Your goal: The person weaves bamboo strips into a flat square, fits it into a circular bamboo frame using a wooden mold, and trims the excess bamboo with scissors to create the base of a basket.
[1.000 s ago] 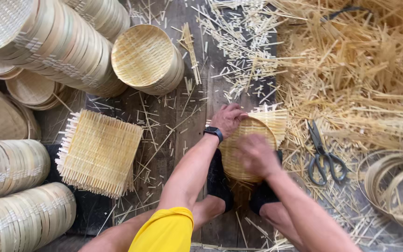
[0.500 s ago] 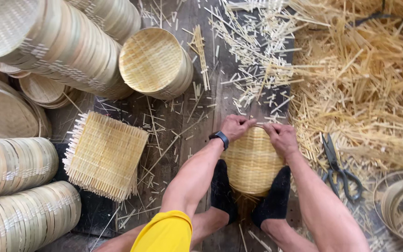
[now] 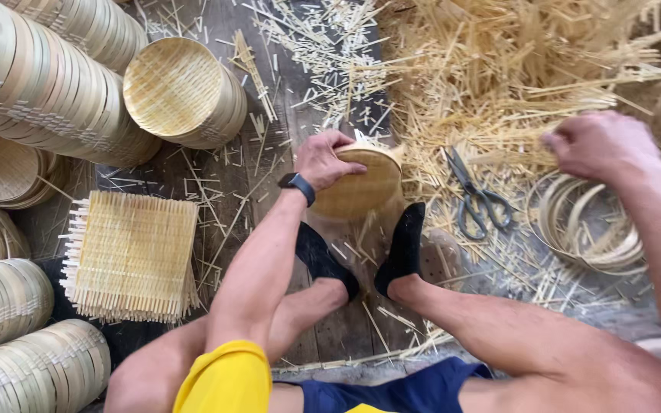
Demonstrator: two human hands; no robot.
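Note:
My left hand [image 3: 326, 157], with a dark watch on the wrist, grips the top edge of a round woven bamboo tray [image 3: 363, 187] that stands tilted on the wooden floor in front of my two black-socked feet. My right hand [image 3: 601, 143] is raised far to the right with its fingers closed, above a pile of thin bamboo hoops [image 3: 589, 227]. Whether it holds a strip I cannot tell. A pair of scissors [image 3: 477, 199] lies on the floor between the tray and the hoops.
A stack of square woven bamboo mats [image 3: 131, 255] lies at the left. Long rows of finished round trays [image 3: 47, 84] lie at the upper left and lower left [image 3: 17, 344], one stack facing me [image 3: 181, 92]. Loose bamboo strips [image 3: 514, 69] cover the upper right.
My right hand has let go of the round tray and moved far right over the hoops. The left hand alone holds the tray. The view has shifted left.

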